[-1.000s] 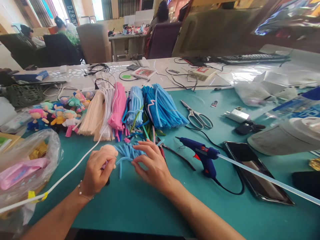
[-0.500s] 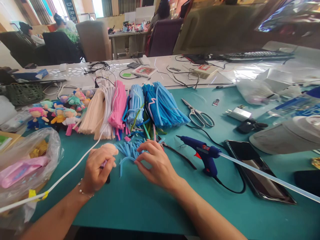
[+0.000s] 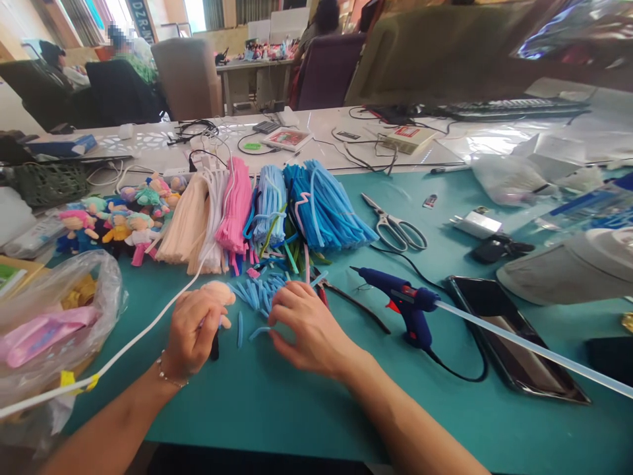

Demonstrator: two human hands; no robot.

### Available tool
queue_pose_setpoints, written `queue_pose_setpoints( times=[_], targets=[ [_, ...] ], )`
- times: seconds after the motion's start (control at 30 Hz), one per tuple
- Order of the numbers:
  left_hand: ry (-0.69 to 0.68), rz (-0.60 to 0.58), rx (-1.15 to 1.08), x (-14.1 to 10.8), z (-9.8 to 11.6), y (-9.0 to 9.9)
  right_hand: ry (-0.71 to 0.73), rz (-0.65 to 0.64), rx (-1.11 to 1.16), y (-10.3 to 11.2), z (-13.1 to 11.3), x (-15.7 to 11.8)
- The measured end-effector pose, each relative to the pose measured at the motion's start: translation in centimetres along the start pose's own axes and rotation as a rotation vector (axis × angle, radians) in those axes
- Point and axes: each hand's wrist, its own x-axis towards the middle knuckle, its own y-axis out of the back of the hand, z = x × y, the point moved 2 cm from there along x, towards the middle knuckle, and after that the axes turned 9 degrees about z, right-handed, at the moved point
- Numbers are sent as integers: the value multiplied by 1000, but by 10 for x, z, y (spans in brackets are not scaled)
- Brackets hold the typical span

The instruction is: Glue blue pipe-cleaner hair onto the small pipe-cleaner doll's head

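Observation:
My left hand (image 3: 195, 330) is closed around a small doll with a round peach head (image 3: 217, 291). Most of its body is hidden by my fingers, and a black piece (image 3: 214, 344) pokes out below. My right hand (image 3: 309, 326) is curled at the near edge of a pile of short blue pipe cleaner pieces (image 3: 257, 290). One slightly bent blue pipe cleaner piece (image 3: 259, 332) reaches out from between its thumb and fingers. Another short blue piece (image 3: 240, 330) lies alone on the table between my hands.
Behind my hands lie bundles of peach (image 3: 182, 224), pink (image 3: 235, 211) and blue (image 3: 336, 211) pipe cleaners. Several finished dolls (image 3: 119, 221) sit left. Rightward are scissors (image 3: 399, 227), red-handled pliers (image 3: 322, 295), a glue gun (image 3: 403, 297) and a phone (image 3: 514, 343). A white cable (image 3: 143, 336) crosses the left side.
The blue piece at my right fingertips has come apart from the one standing beside it, which lies alone now. My right hand has shifted slightly; my left hand still grips the doll.

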Motion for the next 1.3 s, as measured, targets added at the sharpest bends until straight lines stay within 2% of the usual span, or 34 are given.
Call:
queue_pose_setpoints(
  times=[0.17, 0.3, 0.47, 0.63, 0.87, 1.13, 1.3],
  targets=[
    [-76, -3, 29, 1, 1, -1, 107, -108, 47, -16, -13, 1],
    [-152, 17, 88, 3, 2, -3, 77, -123, 8, -23, -17, 4],
    [-155, 43, 226, 1, 0, -7, 21, -102, -42, -26, -12, 5],
    [-200, -1, 191, -2, 1, -10, -50, -62, -62, -28, -5, 4],
    [-206, -61, 151, -4, 3, -14, -20, -181, -66, -36, -8, 5],
    [-195, -62, 156, -4, 0, -15, -26, -69, -60, -29, -5, 7],
    [-189, -68, 156, -4, 1, -15, -23, -168, -85, -39, -6, 4]
  ],
)
